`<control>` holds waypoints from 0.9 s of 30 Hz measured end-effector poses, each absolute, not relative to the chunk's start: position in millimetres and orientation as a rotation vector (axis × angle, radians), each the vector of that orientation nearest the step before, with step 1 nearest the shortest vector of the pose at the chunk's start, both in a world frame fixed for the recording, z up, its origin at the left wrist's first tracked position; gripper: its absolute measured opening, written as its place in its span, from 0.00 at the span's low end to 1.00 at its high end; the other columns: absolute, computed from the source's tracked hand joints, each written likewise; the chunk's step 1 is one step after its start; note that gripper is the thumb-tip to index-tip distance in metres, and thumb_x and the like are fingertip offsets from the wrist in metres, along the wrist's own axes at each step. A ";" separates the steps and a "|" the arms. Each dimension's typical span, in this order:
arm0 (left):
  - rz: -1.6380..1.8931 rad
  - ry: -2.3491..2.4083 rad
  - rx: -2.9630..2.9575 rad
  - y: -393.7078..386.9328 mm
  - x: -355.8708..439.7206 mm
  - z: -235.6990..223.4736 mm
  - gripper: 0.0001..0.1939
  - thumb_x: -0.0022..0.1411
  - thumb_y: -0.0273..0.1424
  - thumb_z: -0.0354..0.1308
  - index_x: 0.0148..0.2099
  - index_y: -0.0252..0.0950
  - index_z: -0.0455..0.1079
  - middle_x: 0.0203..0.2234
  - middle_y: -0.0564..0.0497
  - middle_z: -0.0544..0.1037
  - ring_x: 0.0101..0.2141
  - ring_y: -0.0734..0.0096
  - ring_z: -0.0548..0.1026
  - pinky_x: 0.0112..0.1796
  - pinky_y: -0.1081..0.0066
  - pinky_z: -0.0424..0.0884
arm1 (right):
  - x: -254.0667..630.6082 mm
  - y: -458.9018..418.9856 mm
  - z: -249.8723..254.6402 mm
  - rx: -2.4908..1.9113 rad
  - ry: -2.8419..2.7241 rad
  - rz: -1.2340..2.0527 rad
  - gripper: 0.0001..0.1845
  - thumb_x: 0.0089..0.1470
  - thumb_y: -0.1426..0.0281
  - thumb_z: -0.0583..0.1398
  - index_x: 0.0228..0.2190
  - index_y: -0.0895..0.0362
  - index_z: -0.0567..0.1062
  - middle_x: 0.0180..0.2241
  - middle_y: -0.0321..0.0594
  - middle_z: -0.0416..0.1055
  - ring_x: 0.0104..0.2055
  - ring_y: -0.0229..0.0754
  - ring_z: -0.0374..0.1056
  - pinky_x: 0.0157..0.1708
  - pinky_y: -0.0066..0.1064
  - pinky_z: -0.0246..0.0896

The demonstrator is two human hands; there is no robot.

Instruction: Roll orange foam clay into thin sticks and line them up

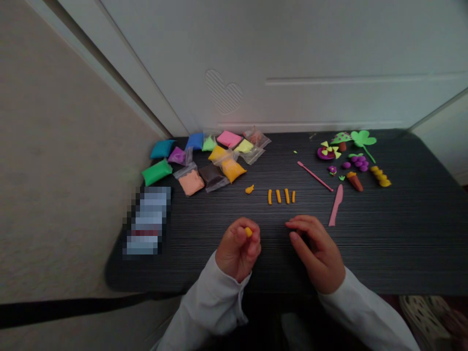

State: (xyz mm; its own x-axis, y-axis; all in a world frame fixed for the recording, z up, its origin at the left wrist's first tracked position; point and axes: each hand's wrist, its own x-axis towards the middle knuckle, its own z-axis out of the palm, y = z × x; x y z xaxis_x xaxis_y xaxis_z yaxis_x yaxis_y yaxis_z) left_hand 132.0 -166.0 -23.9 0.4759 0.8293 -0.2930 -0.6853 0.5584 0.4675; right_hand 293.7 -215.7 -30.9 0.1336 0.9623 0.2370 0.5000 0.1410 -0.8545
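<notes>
Between the thumb and fingers of my left hand point(239, 248) is a small piece of yellow-orange modelling clay point(248, 232). My right hand point(318, 253) hovers over or rests at the table's front part, its fingers curved and apart, with nothing visible in them. Beyond my hands lie several short orange clay strips point(278, 196) in a row. A loose orange clay lump point(249, 189) sits to their left. Off to the right of the strips are a pink clay knife point(336, 204) and a thin pink modelling stick point(315, 176).
Bags of coloured clay point(192, 182) cover the back left of the dark table point(402, 234). A blurred-out phone point(148, 222) lies at the left edge. Finished clay shapes, including purple grapes point(360, 163) and a green clover point(363, 138), stand at the back right.
</notes>
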 end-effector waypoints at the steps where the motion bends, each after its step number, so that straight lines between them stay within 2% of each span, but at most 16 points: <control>1: 0.946 0.503 0.295 -165.2 132.2 -23.6 0.13 0.47 0.39 0.61 0.25 0.33 0.66 0.15 0.59 0.63 0.12 0.89 0.59 0.13 0.86 0.56 | 293.6 -215.8 -30.9 -1.492 -1.495 0.639 0.11 0.51 0.72 0.54 0.38 0.53 0.70 0.39 0.42 0.65 0.43 0.42 0.63 0.40 0.36 0.62; 4: 0.922 0.448 0.237 -162.3 132.2 -22.5 0.21 0.56 0.44 0.49 0.20 0.33 0.59 0.10 0.60 0.50 0.10 0.87 0.51 0.13 0.83 0.52 | 293.7 -216.3 -31.0 -1.489 -1.490 0.657 0.11 0.51 0.72 0.54 0.38 0.52 0.70 0.39 0.42 0.65 0.43 0.41 0.63 0.41 0.36 0.61; 6: 0.916 0.418 0.223 -161.3 132.1 -22.3 0.22 0.58 0.44 0.46 0.19 0.34 0.56 0.09 0.61 0.47 0.10 0.86 0.48 0.13 0.83 0.50 | 294.2 -216.7 -31.2 -1.490 -1.488 0.666 0.11 0.51 0.72 0.54 0.38 0.52 0.70 0.40 0.41 0.65 0.44 0.41 0.62 0.41 0.36 0.61; 8: 0.929 0.428 0.238 -161.4 132.4 -22.3 0.17 0.55 0.41 0.52 0.22 0.34 0.58 0.10 0.61 0.52 0.11 0.86 0.50 0.13 0.83 0.50 | 294.6 -216.8 -31.5 -1.492 -1.485 0.668 0.11 0.52 0.72 0.54 0.38 0.52 0.70 0.40 0.41 0.64 0.44 0.41 0.62 0.42 0.36 0.60; 10: 0.940 0.470 0.275 -162.2 133.4 -22.0 0.12 0.50 0.34 0.60 0.27 0.35 0.60 0.15 0.60 0.61 0.14 0.87 0.58 0.14 0.85 0.53 | 294.8 -216.6 -31.6 -1.490 -1.479 0.666 0.11 0.51 0.72 0.54 0.38 0.52 0.70 0.40 0.41 0.64 0.44 0.41 0.62 0.42 0.37 0.60; 12: 0.944 0.503 0.309 -162.9 134.5 -21.5 0.14 0.44 0.27 0.64 0.29 0.36 0.60 0.20 0.58 0.66 0.19 0.85 0.64 0.16 0.87 0.58 | 294.7 -216.0 -31.5 -1.488 -1.481 0.667 0.11 0.51 0.72 0.54 0.38 0.52 0.70 0.40 0.42 0.65 0.44 0.42 0.62 0.42 0.37 0.60; 17: 0.924 0.497 0.330 -164.0 135.4 -21.8 0.14 0.42 0.21 0.64 0.28 0.35 0.61 0.23 0.57 0.71 0.23 0.84 0.69 0.23 0.86 0.67 | 294.1 -215.6 -30.6 -1.488 -1.491 0.677 0.10 0.51 0.72 0.54 0.38 0.53 0.70 0.39 0.42 0.64 0.44 0.41 0.62 0.43 0.36 0.59; 21: 0.879 0.524 0.310 -163.8 134.4 -22.4 0.07 0.49 0.24 0.61 0.34 0.34 0.68 0.28 0.52 0.76 0.24 0.83 0.72 0.25 0.84 0.70 | 294.2 -215.8 -30.7 -1.500 -1.498 0.685 0.10 0.52 0.72 0.54 0.38 0.53 0.70 0.40 0.41 0.64 0.44 0.41 0.62 0.43 0.36 0.59; 23: 0.850 0.537 0.300 -163.1 134.2 -22.1 0.08 0.52 0.26 0.58 0.37 0.33 0.70 0.30 0.49 0.77 0.24 0.81 0.73 0.25 0.83 0.71 | 294.4 -215.8 -31.0 -1.498 -1.504 0.684 0.11 0.51 0.72 0.54 0.38 0.52 0.70 0.40 0.41 0.64 0.44 0.40 0.62 0.43 0.35 0.59; 27: 0.856 0.584 0.264 -162.2 134.8 -22.1 0.10 0.51 0.25 0.58 0.39 0.33 0.71 0.31 0.49 0.78 0.28 0.79 0.75 0.29 0.83 0.72 | 294.4 -215.8 -31.2 -1.483 -1.506 0.697 0.11 0.51 0.73 0.54 0.38 0.53 0.70 0.39 0.40 0.63 0.44 0.38 0.61 0.44 0.33 0.57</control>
